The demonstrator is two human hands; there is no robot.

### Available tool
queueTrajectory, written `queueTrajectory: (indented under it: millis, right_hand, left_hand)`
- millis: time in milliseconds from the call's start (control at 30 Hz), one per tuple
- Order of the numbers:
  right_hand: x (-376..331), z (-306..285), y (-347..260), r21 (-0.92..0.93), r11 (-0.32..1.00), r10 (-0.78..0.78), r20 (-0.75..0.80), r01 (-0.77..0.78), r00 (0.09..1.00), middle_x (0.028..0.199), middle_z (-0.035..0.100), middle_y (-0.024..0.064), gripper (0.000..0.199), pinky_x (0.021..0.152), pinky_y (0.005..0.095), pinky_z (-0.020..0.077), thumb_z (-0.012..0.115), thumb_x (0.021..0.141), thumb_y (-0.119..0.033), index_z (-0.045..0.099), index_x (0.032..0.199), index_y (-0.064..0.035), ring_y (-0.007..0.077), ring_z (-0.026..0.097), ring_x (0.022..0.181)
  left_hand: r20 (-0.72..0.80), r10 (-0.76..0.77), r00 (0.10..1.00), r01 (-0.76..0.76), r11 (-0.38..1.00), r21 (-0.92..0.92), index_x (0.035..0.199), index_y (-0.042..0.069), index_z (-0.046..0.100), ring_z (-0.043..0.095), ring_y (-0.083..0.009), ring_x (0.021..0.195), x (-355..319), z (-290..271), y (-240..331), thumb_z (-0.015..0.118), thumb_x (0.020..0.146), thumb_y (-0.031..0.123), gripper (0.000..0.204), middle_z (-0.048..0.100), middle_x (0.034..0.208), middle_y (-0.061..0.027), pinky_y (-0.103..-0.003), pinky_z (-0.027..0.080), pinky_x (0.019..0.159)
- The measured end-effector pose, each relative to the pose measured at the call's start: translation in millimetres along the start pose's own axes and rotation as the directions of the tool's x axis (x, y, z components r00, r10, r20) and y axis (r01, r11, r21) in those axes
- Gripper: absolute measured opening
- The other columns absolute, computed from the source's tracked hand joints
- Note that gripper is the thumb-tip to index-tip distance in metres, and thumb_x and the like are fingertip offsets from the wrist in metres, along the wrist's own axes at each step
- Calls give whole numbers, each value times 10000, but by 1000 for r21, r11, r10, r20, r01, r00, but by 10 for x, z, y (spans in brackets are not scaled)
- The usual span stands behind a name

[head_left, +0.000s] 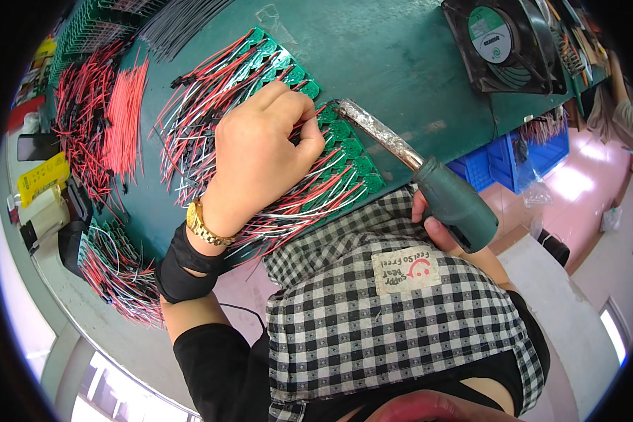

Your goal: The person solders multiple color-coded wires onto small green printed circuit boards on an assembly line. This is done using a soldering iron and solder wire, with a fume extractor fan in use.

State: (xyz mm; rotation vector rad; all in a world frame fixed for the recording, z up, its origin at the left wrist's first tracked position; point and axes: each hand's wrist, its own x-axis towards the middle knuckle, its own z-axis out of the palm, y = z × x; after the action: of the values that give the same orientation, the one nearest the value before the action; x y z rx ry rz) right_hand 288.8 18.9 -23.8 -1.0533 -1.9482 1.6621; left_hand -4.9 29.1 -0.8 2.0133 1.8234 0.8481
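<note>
My left hand point(264, 144) is bent over a row of green circuit boards point(341, 137), thumb and fingers pinched together. Its fingertips are partly hidden among the wires, so what they hold cannot be made out. Red, white and black wires point(295, 200) run from the boards toward the left, passing under that hand. My right hand point(436, 224), mostly covered by the tool, grips a soldering iron point(454, 204) by its thick dark green handle. The iron's worn metal barrel point(380, 133) slants up-left, and its tip is close to the left fingertips, at a board's edge.
Bundles of red wires point(124, 119) and dark tubing strips point(179, 28) lie at the left of the green table point(394, 60). A black fan point(503, 46) stands at the far right. More wired boards point(116, 274) are at the lower left. Blue bins point(503, 165) sit beyond the table's edge.
</note>
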Motion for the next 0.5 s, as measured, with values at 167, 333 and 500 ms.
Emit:
queueTrajectory:
  millis: [167,333,500]
  right_hand:
    - [18,-3,14,-4,1000,-14,-55,14,998,882,632,119,265,702,326,505,657,694,-76,624,954,-34,271,620,769]
    - [0,9,-30,68,997,-18,-31,20,999,870,567,78,346,708,298,447,640,802,-224,537,1059,-16,175,542,768]
    - [-27,65,-46,269,962,68,-86,-42,994,869,540,78,461,722,296,424,624,852,-277,477,1202,-15,153,511,780]
  left_hand:
    - [-12,0,1000,0,1000,-7,728,25,592,526,-78,514,1,8,-11,650,703,-20,77,540,672,-24,-202,438,479]
    - [-26,21,999,-21,1000,-2,739,32,600,535,-94,510,5,12,-22,657,697,-15,85,548,674,-29,-213,447,474]
    - [-36,39,999,-39,999,-5,742,33,600,534,-99,506,1,20,-31,657,698,-15,87,550,673,-31,-219,450,470]
